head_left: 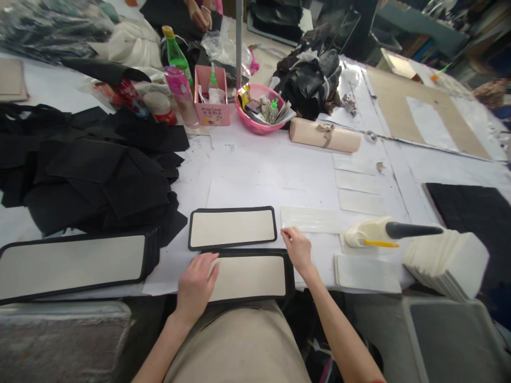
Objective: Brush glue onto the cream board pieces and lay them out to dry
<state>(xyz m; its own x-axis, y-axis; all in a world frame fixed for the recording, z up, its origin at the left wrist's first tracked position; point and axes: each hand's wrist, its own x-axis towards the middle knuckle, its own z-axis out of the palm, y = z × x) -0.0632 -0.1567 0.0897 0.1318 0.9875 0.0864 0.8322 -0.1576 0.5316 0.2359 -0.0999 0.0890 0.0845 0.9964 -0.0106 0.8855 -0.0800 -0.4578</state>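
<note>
My left hand is open over the left end of a pale panel with a black border, which lies on a stack of similar pieces at the table's near edge. A second black-bordered pale panel lies flat just beyond it. My right hand has its thumb and fingers pinched together at the near left corner of a glossy white strip. Whether the strip's edge is between the fingertips is too small to tell. To the right, a cream-coloured tub holds a dark-handled brush and a yellow stick.
Black cut pieces are heaped at left, behind a stack of bordered panels. White board stacks stand at right. Beyond are a pink basket, a rolled pink sheet and bottles. Another person's hands work at the far side.
</note>
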